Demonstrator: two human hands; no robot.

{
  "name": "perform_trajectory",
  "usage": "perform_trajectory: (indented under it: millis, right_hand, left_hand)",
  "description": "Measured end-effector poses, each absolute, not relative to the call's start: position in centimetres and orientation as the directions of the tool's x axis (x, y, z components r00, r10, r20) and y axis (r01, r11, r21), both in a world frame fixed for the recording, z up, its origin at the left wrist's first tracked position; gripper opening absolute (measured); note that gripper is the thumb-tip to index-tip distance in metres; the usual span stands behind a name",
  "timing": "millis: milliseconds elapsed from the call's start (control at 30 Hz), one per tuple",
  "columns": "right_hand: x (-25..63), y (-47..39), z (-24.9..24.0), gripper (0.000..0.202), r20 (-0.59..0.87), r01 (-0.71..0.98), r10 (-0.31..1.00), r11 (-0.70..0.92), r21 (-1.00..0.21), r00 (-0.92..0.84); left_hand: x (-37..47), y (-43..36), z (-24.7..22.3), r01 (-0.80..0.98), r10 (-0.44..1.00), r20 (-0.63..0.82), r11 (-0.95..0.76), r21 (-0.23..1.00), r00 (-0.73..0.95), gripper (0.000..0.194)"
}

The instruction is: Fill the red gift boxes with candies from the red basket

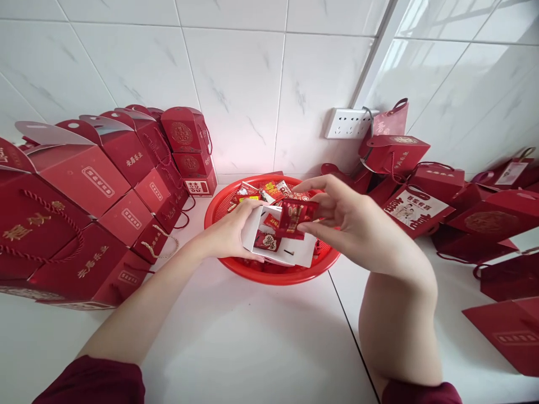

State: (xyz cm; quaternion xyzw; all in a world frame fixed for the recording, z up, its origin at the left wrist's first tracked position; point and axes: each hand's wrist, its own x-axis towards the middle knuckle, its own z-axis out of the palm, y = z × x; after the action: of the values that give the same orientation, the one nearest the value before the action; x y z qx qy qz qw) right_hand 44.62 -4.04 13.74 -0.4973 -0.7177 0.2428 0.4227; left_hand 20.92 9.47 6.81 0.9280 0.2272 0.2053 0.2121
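My left hand [233,229] grips the left side of an open gift box [300,253], whose white inside faces up. Several red wrapped sweets [268,241] lie in the box. Between the thumb and fingers of my right hand [341,216] is a red candy packet [295,217], held over the box's right part. Box and hands are above a red plastic basket [269,275] with perforated walls. More small packets [273,191] fill the basket behind the box; what lies beneath the box is mostly hidden.
Red gift boxes [88,174] with rope handles are stacked on the left. More red boxes [484,219] stand loosely on the right. A white power strip [347,124] is by the tiled wall [236,84]. The white table [244,342] has a dark seam.
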Motion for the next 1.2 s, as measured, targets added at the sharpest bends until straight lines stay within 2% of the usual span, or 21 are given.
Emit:
perform_trajectory:
  millis: [133,200,267,367,433,600,700,833,933,1033,1133,1200]
  right_hand:
    - [44.8,-4.3,13.9,0.026,0.489,0.582,0.872,0.398,-0.709,-0.001]
    - [44.6,-4.4,14.1,0.019,0.535,0.638,0.845,0.410,-0.653,0.004]
    - [44.3,-4.3,14.2,0.014,0.531,0.681,0.844,0.434,-0.589,-0.078]
    - [43.6,-3.4,13.8,0.015,0.419,0.726,0.864,0.476,-0.496,-0.280]
    - [43.0,-2.2,13.0,0.017,0.376,0.761,0.858,0.495,-0.420,-0.350]
    - [42.2,0.5,11.4,0.017,0.536,0.846,0.764,0.509,-0.160,-0.358]
    - [42.8,0.1,11.7,0.018,0.533,0.853,0.778,0.489,-0.182,-0.332]
    - [44.0,-1.7,12.9,0.024,0.549,0.832,0.807,0.449,-0.327,-0.219]
    - [45.0,-2.6,13.5,0.024,0.510,0.840,0.855,0.345,-0.419,-0.097]
    - [46.0,-2.8,13.5,0.023,0.359,0.884,0.933,0.181,-0.430,-0.017]
    - [46.7,-2.5,13.1,0.021,0.132,0.927,0.991,0.048,-0.373,0.002]
    - [46.8,-2.2,12.5,0.018,0.000,0.942,1.000,0.017,-0.335,-0.018]
  left_hand:
    - [20.7,9.6,6.7,0.324,0.518,0.309,-0.800,0.505,0.798,0.109]
    - [20.7,9.6,6.8,0.342,0.529,0.285,-0.790,0.508,0.799,0.111]
    - [20.6,9.7,6.9,0.367,0.540,0.249,-0.780,0.507,0.804,0.113]
    - [20.7,9.8,7.0,0.388,0.548,0.213,-0.770,0.506,0.809,0.116]
    - [20.8,9.8,7.0,0.400,0.548,0.190,-0.768,0.501,0.814,0.115]
    - [20.8,9.9,6.9,0.425,0.554,0.141,-0.756,0.498,0.820,0.114]
    - [20.9,10.0,6.9,0.409,0.546,0.145,-0.754,0.514,0.825,0.114]
    - [21.1,10.4,6.9,0.412,0.576,0.166,-0.729,0.546,0.800,0.110]
    - [21.2,10.6,6.8,0.419,0.644,0.264,-0.704,0.574,0.718,0.108]
    - [21.1,11.0,6.4,0.373,0.689,0.379,-0.681,0.630,0.618,0.102]
    - [20.9,11.8,5.7,0.284,0.770,0.423,-0.591,0.755,0.477,0.069]
    - [20.7,12.3,5.2,0.266,0.862,0.406,-0.486,0.833,0.303,0.052]
